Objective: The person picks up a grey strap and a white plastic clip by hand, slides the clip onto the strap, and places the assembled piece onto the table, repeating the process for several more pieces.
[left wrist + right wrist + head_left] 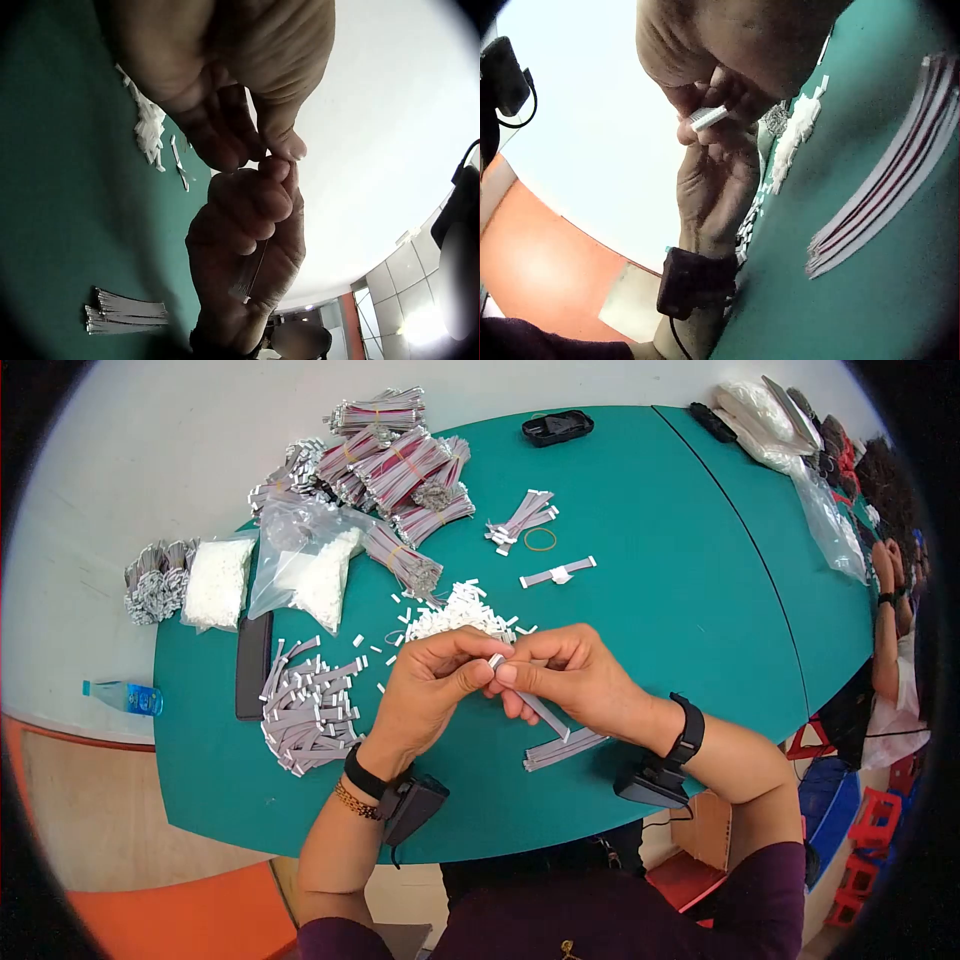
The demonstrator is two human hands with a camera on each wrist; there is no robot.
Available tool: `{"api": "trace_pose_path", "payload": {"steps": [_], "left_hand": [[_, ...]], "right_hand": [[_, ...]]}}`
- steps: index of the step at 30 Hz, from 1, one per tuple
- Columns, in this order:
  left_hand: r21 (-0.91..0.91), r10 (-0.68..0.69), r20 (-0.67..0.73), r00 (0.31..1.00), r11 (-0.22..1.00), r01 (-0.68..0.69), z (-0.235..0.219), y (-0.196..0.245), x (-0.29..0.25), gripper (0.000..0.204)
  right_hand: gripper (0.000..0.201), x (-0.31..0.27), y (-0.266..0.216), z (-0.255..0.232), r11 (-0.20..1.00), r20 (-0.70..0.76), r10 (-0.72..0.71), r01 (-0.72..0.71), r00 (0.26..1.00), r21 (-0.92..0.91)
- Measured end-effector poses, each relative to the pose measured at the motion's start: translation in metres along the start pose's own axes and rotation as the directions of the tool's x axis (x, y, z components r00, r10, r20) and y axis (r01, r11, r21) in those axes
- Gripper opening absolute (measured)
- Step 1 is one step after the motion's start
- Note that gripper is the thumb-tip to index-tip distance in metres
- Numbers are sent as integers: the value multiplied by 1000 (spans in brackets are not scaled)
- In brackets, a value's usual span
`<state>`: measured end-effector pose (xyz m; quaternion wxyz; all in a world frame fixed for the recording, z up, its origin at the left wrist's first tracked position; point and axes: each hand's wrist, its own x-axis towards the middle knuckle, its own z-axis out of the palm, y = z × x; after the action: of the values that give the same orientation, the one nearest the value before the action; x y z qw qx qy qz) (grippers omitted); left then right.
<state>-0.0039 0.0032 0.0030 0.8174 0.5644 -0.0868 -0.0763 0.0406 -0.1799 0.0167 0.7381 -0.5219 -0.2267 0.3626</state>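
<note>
Both hands meet above the green table, just in front of a pile of small white connectors. My left hand and right hand pinch together a small white connector fitted on the end of a grey ribbon cable, which hangs down from the right hand. The right wrist view shows the ridged white connector held between the fingertips. In the left wrist view the cable runs across the right palm.
Loose grey cables lie under the right wrist, a heap of finished ones at the left. Bundled cables, plastic bags of connectors, a black phone and a rubber band lie further back. Another person sits at the right.
</note>
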Motion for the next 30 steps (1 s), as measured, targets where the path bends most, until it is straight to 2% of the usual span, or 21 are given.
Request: {"api": "trace_pose_path", "payload": {"steps": [9,13,16,19,22,27,30], "left_hand": [[-35,-1,-13,1000,999,1,6,0,-2,22],[-18,8,1,1000,1000,-8,5,1,-2,25],[3,65,-49,997,998,-65,5,-2,-2,26],[-29,22,-110,994,999,-25,6,-4,-1,28],[56,48,-60,997,997,-45,7,5,1,30],[153,46,-148,988,988,-24,3,2,1,23],[173,39,-179,983,985,-7,0,4,1,16]], "right_hand": [[19,-2,-2,3,998,-39,-39,41,998,41],[20,0,-2,2,1000,-32,-30,30,999,-9],[20,4,-4,1,998,-21,-35,34,999,-43],[19,5,-4,-2,996,-24,-53,51,998,-75],[18,5,-5,-3,993,-35,-54,50,998,-109],[18,4,-7,-1,981,-64,28,-40,998,-190],[19,6,1,-3,975,-49,-42,30,998,-219]]}}
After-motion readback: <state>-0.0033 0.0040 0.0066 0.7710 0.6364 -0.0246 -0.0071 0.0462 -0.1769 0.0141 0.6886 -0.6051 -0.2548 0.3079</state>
